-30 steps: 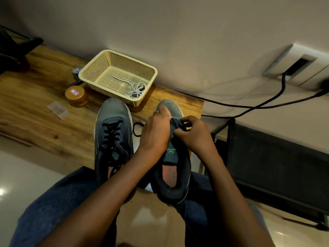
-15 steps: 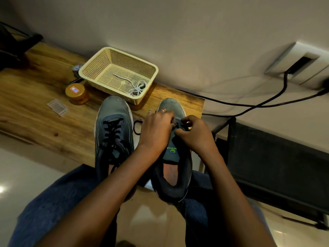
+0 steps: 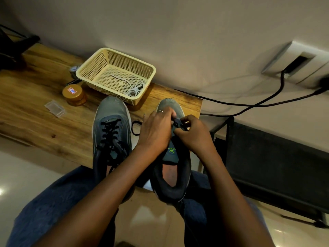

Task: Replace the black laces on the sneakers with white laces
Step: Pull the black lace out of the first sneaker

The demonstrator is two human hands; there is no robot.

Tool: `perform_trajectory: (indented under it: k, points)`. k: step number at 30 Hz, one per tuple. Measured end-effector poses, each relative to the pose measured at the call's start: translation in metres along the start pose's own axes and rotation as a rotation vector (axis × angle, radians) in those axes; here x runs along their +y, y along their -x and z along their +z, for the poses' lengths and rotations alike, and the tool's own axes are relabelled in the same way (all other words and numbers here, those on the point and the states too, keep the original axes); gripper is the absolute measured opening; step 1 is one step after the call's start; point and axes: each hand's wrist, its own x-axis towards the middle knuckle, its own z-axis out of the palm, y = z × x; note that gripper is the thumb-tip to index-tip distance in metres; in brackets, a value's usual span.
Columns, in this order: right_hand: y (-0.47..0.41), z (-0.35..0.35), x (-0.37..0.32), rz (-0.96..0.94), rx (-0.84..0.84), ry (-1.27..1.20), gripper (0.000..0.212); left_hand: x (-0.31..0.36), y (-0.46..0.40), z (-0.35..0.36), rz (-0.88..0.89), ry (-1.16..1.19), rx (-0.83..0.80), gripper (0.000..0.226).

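Observation:
Two grey-blue sneakers lie toe-away on the wooden table's edge. The left sneaker (image 3: 111, 132) is fully laced in black. Over the right sneaker (image 3: 171, 168) both hands work near the lowest eyelets. My left hand (image 3: 156, 132) grips the shoe's front, its fingers curled over the toe side. My right hand (image 3: 194, 134) pinches the black lace (image 3: 178, 124) above the tongue. A loose loop of black lace (image 3: 135, 128) lies between the shoes. White laces (image 3: 134, 90) sit coiled in the cream basket (image 3: 89, 76).
A round amber jar (image 3: 73, 94) and a small clear plastic case (image 3: 54, 108) lie left of the basket. Black cables (image 3: 249, 104) run along the wall to a socket box. A dark metal rack (image 3: 276, 157) stands right of the table. My knees are below.
Both hands have shifted slightly toward the toe of the right sneaker, and the left fingers have curled further over its front. The view has tilted a little.

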Motion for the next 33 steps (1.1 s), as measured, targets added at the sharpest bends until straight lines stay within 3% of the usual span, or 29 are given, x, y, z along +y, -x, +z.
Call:
perform_trajectory:
  k: [3, 8, 16, 19, 22, 25, 28, 33]
  points:
    - [-0.001, 0.001, 0.001, -0.011, -0.01, 0.021, 0.045, -0.001, 0.0, 0.001, 0.062, -0.103, -0.019, 0.028]
    - [0.0, 0.002, 0.0, -0.023, 0.004, 0.029, 0.044, 0.0, 0.0, 0.0, 0.024, -0.084, 0.051, 0.016]
    - [-0.001, 0.001, 0.0, -0.017, 0.029, -0.021, 0.042, 0.001, -0.001, 0.003, -0.101, 0.228, 0.199, 0.013]
    - [-0.002, 0.003, 0.002, -0.022, 0.014, 0.016, 0.041, -0.002, -0.003, 0.008, -0.01, 0.165, 0.12, 0.009]
    - [-0.003, 0.004, 0.002, -0.037, 0.005, 0.045, 0.041, -0.006, -0.004, 0.012, 0.081, -0.012, -0.031, 0.025]
    - [-0.002, 0.005, 0.002, -0.036, -0.003, 0.061, 0.043, -0.006, -0.004, 0.011, 0.095, -0.102, -0.01, 0.031]
    - [-0.002, 0.005, 0.003, -0.036, 0.008, 0.057, 0.042, -0.004, -0.004, 0.008, 0.078, -0.035, 0.064, 0.017]
    - [-0.001, 0.003, 0.001, -0.039, 0.007, 0.016, 0.04, -0.001, -0.002, 0.006, -0.035, 0.217, 0.158, 0.017]
